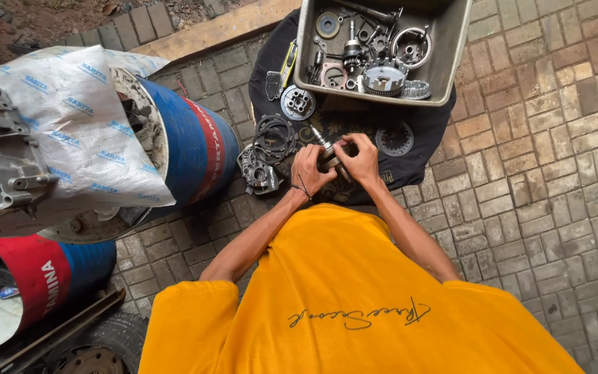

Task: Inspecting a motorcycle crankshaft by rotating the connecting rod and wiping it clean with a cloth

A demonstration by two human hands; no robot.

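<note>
Both hands, left hand (308,170) and right hand (360,161), fingers closed around steel shaft assembly (327,151): likely heavy, rigid, oily (grip the thick middle).

Both hands meet at the centre on a shafted engine part (328,154), left hand (309,170) at 9 o'clock of it, right hand (363,161) at 3. A tray of gears (451,48) lies at 12 o'clock on a cloth (430,131); the engine casing (259,173) at 9; drums (195,149) farther at 9.
</note>
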